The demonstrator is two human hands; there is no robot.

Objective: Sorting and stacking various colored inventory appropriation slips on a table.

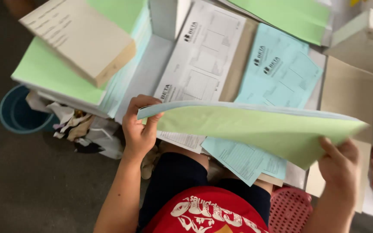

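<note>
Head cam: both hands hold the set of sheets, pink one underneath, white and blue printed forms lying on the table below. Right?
Not quite: the sheet underneath is light green, not pink. In the head view the left hand and right hand hold the set of sheets at opposite ends, with a blue sheet edge showing on top. The white printed form and blue printed forms do lie on the table below.

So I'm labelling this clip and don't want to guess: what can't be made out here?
- Head view: how many sheets are in the green and blue sheaf; only its underside and edge show.
- White form and blue forms: lower parts hidden by the sheaf.
- Right hand: fingertips hidden behind the sheaf.
- Blue bucket: mostly covered by the paper stack.
</note>
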